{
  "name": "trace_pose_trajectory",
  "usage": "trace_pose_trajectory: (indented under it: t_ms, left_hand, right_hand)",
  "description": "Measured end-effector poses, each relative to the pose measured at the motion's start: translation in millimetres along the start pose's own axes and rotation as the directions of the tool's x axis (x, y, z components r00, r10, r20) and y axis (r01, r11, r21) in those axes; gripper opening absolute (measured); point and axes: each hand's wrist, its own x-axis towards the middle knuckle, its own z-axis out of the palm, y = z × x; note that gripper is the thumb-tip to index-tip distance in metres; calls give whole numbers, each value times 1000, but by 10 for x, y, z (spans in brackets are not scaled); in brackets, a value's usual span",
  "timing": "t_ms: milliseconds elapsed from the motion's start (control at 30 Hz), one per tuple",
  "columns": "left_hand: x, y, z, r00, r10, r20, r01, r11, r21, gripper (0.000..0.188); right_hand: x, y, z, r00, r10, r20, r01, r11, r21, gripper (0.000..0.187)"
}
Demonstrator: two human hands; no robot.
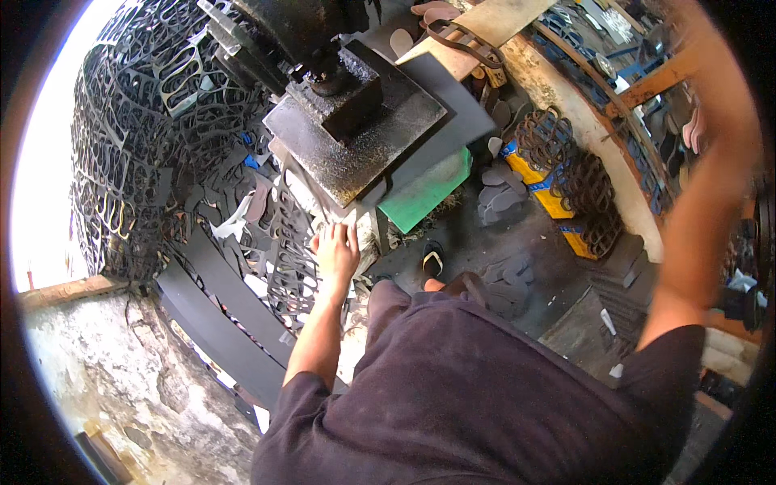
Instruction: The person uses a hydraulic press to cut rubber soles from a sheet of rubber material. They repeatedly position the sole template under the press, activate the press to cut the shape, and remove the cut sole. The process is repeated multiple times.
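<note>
My left hand [336, 246] reaches to the near left edge of a press's square metal plate [356, 149]. Its fingers look stretched and slightly apart, with the tips by a pale edge under the plate; I make out nothing held. A dark flat sheet [453, 101] sticks out from beneath the plate on the right, above a green board [428, 191]. My right forearm [715, 174] is raised along the right side, smeared by motion, and the hand lies beyond the top edge of the picture.
Sheets with sole-shaped cutouts [129, 137] form a high heap at left. Long dark strips [218, 307] lie below it. Brown sole-shaped rings [546, 137] sit on yellow-blue boxes [558, 194]. Cut dark soles [499, 194] lie on the floor. A wooden plank [509, 20] holds another ring.
</note>
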Motion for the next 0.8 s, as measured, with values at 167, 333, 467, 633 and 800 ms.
trace_pose_trajectory:
  t_ms: [167, 333, 467, 633, 800]
  left_hand:
    - [338, 544, -5, 921, -387, -47, 281, 743, -607, 75]
    - [397, 347, -107, 797, -517, 312, 505, 287, -814, 90]
    - [103, -370, -514, 897, -399, 187, 65, -300, -952, 56]
    - [-101, -423, -1631, 886, -423, -188, -170, 81, -982, 63]
    - [-308, -78, -1458, 961, 60, -270, -174, 889, -423, 99]
  right_hand:
    - [-2614, -1676, 1354, 607, 39, 794, -674, 554, 488, 49]
    - [-2975, -2546, 1612, 589, -41, 807, -467, 797, 382, 76]
    - [-3010, -2572, 1799, 629, 50, 776, -520, 769, 372, 78]
    - [-2709, -2478, 1971, 536, 50, 843, -540, 788, 296, 88]
    - [-1577, -2609, 1343, 697, 98, 710, -673, -251, 696, 82]
